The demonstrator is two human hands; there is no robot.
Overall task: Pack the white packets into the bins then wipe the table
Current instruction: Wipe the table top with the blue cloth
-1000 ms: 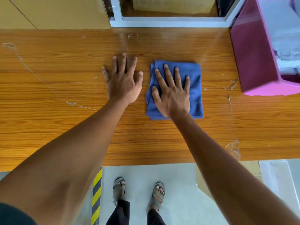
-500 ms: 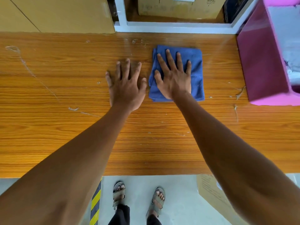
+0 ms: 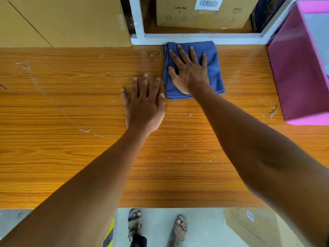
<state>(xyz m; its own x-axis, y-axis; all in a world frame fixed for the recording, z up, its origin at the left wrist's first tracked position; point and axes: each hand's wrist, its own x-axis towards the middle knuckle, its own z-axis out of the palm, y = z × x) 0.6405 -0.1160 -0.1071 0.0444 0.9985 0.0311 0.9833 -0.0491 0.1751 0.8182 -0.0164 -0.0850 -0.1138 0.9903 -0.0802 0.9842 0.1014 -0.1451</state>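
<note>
A folded blue cloth (image 3: 215, 68) lies on the wooden table (image 3: 71, 148) at its far edge. My right hand (image 3: 188, 72) presses flat on the cloth with fingers spread, covering its middle. My left hand (image 3: 144, 107) rests flat on the bare wood just left of and nearer than the cloth, holding nothing. A pink bin (image 3: 299, 77) stands at the right end of the table. Pale packets (image 3: 318, 36) show inside it, cut off by the frame edge.
A large cardboard box (image 3: 62, 20) stands against the far left edge of the table. A white frame (image 3: 195, 39) runs behind the cloth, with another box (image 3: 201, 13) behind it. Scuffs and small debris (image 3: 275, 111) mark the wood. A box (image 3: 249, 225) sits on the floor near my feet.
My right hand has pushed the blue cloth away from me, from mid-table to the far edge. My left hand has stayed flat on the table.
</note>
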